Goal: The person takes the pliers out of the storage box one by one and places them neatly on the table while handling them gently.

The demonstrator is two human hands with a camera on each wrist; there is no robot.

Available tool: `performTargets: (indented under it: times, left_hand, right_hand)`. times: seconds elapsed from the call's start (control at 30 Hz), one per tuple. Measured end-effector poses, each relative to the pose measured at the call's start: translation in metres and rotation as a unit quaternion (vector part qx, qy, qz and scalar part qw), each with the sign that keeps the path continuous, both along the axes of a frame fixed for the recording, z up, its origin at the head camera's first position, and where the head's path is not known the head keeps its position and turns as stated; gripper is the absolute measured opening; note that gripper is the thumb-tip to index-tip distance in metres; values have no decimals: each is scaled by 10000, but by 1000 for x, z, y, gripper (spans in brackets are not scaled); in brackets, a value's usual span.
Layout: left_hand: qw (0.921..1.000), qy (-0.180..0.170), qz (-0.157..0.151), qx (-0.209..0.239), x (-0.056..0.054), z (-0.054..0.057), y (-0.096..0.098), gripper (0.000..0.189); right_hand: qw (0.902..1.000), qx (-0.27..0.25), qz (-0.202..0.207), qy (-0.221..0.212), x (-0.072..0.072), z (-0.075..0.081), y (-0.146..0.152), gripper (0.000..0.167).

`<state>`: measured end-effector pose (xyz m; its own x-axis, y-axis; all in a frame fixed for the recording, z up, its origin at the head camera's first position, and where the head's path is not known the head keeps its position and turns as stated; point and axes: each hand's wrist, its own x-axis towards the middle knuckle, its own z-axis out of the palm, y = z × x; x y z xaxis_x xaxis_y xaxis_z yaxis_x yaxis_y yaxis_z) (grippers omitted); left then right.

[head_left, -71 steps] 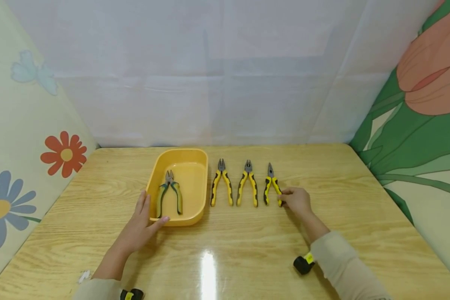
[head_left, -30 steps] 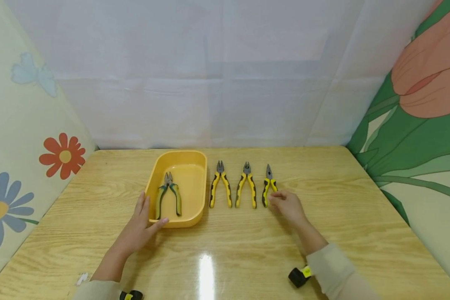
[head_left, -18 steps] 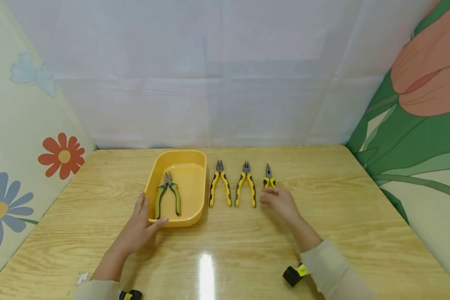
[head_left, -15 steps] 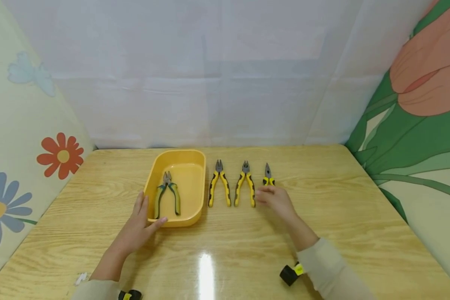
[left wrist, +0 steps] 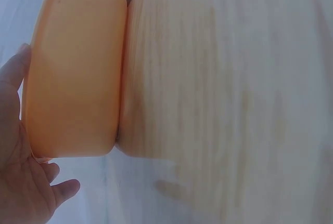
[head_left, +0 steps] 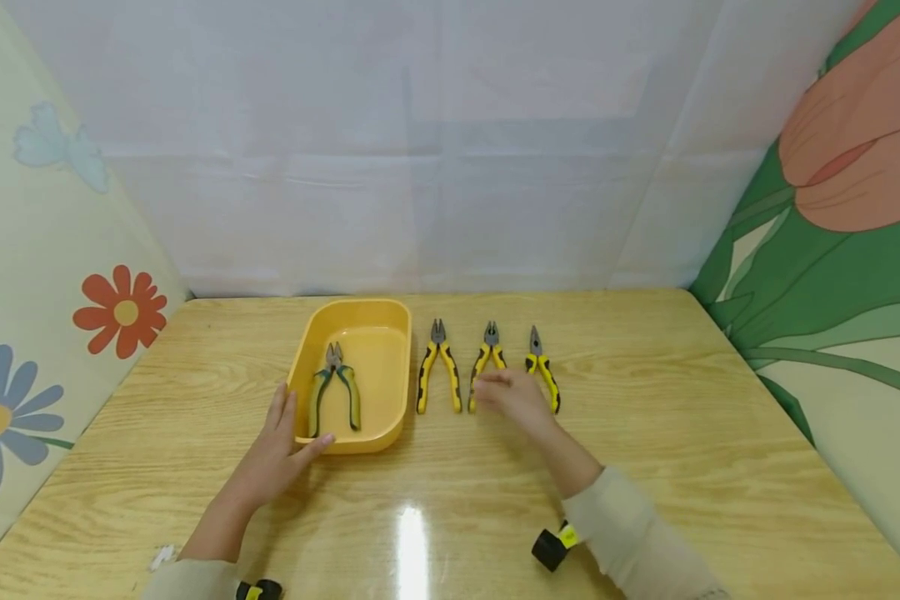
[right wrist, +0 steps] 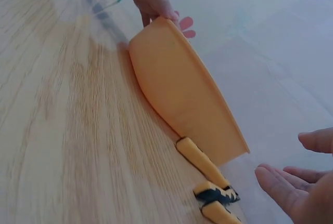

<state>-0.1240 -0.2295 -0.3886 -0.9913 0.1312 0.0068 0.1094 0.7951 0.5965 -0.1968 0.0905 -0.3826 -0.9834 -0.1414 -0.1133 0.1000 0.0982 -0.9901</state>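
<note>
My left hand (head_left: 270, 458) rests on the near left corner of a yellow plastic tray (head_left: 402, 367), fingers along its side and thumb on the front rim. Inside lie pliers with green-and-yellow handles (head_left: 354, 400). To the tray's right stand in a row two pairs of combination pliers, the left pair (head_left: 452, 382) and the middle pair (head_left: 480, 367), then needle-nose pliers (head_left: 546, 379), all with spread yellow-and-black handles. My right hand (head_left: 521, 404) hovers over the middle pair and hides part of its handles. Its thumb and fingers are apart in the right wrist view, holding nothing.
The wood-grain table (head_left: 435, 492) ends at a white cloth backdrop (head_left: 450, 208). Flower-printed panels flank both sides. A small white scrap (head_left: 163, 557) lies at the front left. Black devices with yellow labels (head_left: 551, 548) sit at the wrists.
My right hand has let go of the needle-nose pliers' right handle and moved left over the middle combination pliers. The left hand, tray and pliers stay in place.
</note>
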Motion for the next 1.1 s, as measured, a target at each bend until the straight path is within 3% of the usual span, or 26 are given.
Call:
performTargets:
  times: [0.03,0.1,0.17,0.63,0.97,1.1]
  left_hand:
    - [10000,-4,-2,2,0,0,0,89]
    - [10000,2,-9,2,0,0,0,89]
    - [10000,8,-13,-3,0,0,0,89]
    - [10000,0,-9,12,0,0,0,89]
    - [10000,-57,10,56,0,-1,0,89]
    - [10000,-44,19,41,0,0,0,89]
  right_hand:
    - [10000,-52,71,-11,0,0,-2,34]
    - [9999,-27,160,-20,9,15,-10,34]
    - [9997,-77,239,0,9,17,-15,34]
    - [9973,9,726,139,14,15,-36,37]
    - [9966,30,794,-200,16,18,-51,38]
    - [9959,-224,844,-218,17,19,-57,39]
